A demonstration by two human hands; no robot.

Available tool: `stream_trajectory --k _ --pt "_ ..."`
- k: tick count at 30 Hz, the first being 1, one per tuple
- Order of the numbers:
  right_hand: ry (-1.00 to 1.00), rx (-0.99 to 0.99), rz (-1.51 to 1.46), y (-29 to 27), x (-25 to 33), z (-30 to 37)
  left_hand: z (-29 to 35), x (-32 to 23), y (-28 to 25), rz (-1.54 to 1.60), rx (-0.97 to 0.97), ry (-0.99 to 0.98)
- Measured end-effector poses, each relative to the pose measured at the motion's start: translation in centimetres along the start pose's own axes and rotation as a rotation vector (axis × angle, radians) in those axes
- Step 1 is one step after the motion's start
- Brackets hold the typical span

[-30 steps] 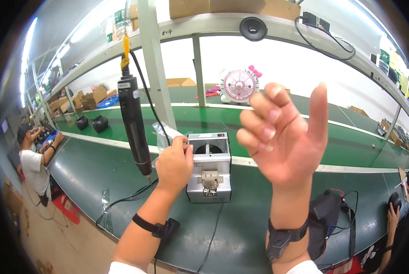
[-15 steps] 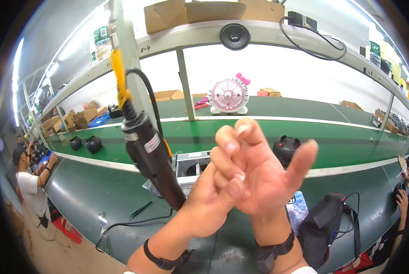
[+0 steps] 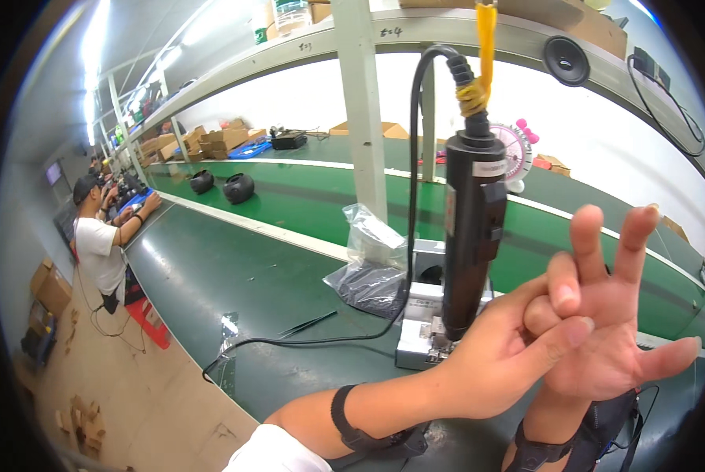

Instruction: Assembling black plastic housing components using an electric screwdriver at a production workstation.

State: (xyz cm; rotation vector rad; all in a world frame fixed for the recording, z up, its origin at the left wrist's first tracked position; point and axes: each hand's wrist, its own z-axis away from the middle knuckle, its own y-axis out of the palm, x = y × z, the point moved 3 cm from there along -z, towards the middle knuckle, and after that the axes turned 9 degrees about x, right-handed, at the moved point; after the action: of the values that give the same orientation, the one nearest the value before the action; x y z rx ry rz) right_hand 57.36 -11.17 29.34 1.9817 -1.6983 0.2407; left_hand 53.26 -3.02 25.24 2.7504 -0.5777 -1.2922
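My left hand (image 3: 498, 354) is closed round the bent lower fingers of my right hand (image 3: 604, 338). The right palm faces me, with two fingers raised and the thumb stretched out to the side. Just beyond my left hand, a black electric screwdriver (image 3: 472, 228) hangs upright from a yellow cord (image 3: 487, 47). Its lower tip ends near the left hand; whether they touch I cannot tell. Behind it a grey metal fixture (image 3: 422, 346) stands on the green bench (image 3: 289, 377), partly hidden. To its left lie a clear plastic bag (image 3: 372, 236) and dark tweezers (image 3: 309, 323).
A black cable (image 3: 313, 340) loops over the bench. Two round black housings (image 3: 238, 188) sit on the green belt. A pink-and-white fan (image 3: 516, 157) stands behind, and a round speaker (image 3: 566, 60) hangs on the shelf beam. A person (image 3: 97, 244) works at far left. A black bag (image 3: 610, 425) lies lower right.
The view has swung left, so the hands and screwdriver appear farther right. The right hand's two raised fingers have straightened, while my left hand keeps hold of its other fingers.
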Motion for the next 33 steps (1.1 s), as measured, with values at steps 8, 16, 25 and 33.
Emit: stream_trajectory --k 8,16,25,33 --pt "-0.084 -0.034 -0.005 -0.3 0.1 0.2 -0.4 -1.2 -0.6 -0.066 0.166 -0.122" --pt "0.104 0.293 -0.202 -0.6 -0.3 0.3 -0.4 -1.5 0.7 0.007 0.129 0.161" --pt "-0.373 0.693 -0.332 -2.7 -4.5 -0.5 0.4 0.7 1.2 0.226 0.111 0.108" --pt "-0.038 0.373 -0.138 0.6 -6.2 -3.9 0.2 1.9 0.1 -0.234 0.085 0.15"
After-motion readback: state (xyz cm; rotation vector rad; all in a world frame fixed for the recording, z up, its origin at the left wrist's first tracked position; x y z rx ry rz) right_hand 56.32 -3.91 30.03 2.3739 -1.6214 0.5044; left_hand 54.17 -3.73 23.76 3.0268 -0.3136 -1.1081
